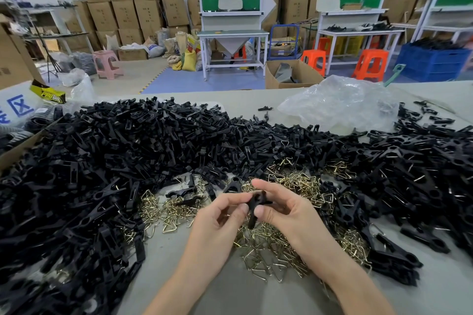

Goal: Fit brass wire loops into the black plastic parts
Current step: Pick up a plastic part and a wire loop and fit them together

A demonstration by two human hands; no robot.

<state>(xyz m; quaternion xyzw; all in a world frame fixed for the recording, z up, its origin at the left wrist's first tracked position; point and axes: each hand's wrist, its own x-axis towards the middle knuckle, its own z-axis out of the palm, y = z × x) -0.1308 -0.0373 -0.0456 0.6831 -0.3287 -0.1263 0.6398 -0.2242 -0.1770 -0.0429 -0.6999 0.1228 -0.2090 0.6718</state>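
Pinching black plastic part, fingers of left hand, right hand; brass wire loops beneath, black heaps flanking.

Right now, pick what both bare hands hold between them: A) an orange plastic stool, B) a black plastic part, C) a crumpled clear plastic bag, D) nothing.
B: the left hand and right hand both pinch the black plastic part over the heap of triangular brass wire loops.
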